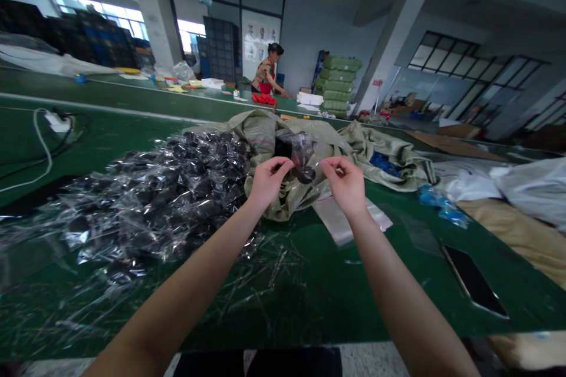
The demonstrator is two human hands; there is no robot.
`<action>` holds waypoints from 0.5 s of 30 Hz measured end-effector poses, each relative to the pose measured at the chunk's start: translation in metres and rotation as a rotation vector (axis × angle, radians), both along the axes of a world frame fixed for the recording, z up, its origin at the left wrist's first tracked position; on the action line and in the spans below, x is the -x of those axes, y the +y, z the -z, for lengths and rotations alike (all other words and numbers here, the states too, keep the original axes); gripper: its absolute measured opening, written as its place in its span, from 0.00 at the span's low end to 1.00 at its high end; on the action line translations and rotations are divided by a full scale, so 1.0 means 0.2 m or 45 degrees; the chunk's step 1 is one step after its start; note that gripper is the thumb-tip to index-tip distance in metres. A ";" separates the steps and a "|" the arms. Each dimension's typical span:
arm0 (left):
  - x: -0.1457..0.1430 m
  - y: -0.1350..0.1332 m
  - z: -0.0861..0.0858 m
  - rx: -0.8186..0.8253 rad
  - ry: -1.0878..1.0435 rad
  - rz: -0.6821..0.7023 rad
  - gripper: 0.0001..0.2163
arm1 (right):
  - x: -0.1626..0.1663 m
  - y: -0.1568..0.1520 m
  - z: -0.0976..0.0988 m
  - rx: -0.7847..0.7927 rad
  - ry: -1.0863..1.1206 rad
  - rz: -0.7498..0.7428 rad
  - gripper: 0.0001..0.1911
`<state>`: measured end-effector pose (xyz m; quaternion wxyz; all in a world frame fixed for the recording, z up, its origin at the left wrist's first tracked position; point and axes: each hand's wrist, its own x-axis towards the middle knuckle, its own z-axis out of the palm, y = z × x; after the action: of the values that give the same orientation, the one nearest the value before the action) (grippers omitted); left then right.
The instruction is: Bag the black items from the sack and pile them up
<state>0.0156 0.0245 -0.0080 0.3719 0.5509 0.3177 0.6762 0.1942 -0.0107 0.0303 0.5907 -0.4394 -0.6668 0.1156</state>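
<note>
My left hand (266,180) and my right hand (345,182) are raised over the green table (132,129), both pinched on the edges of a small clear plastic bag (304,156) with a dark round item inside. Behind the bag lies an open olive woven sack (283,129). To the left spreads a large heap of clear bags with dark items (163,194). A flat stack of empty clear bags (340,221) lies under my right wrist.
A black phone (474,280) lies at the right front. Thin plastic strips (265,277) litter the table near me. White and tan sacks (522,200) sit at the right. A power strip and cable (57,123) lie at the left. Another person (266,75) works at a far table.
</note>
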 end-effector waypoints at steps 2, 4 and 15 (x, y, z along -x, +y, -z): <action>0.00 -0.01 0.00 -0.111 0.093 -0.097 0.05 | -0.01 0.00 0.03 -0.011 -0.028 0.010 0.09; -0.01 -0.02 0.01 -0.193 0.190 -0.176 0.06 | -0.02 0.00 0.07 0.007 -0.006 -0.012 0.08; -0.06 -0.05 0.17 -0.312 0.399 -0.315 0.06 | -0.01 0.02 0.22 0.011 0.015 -0.054 0.09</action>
<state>0.0271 0.0145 -0.0419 0.1628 0.6469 0.3522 0.6564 0.1959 -0.0076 -0.0145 0.5901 -0.4271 -0.6720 0.1334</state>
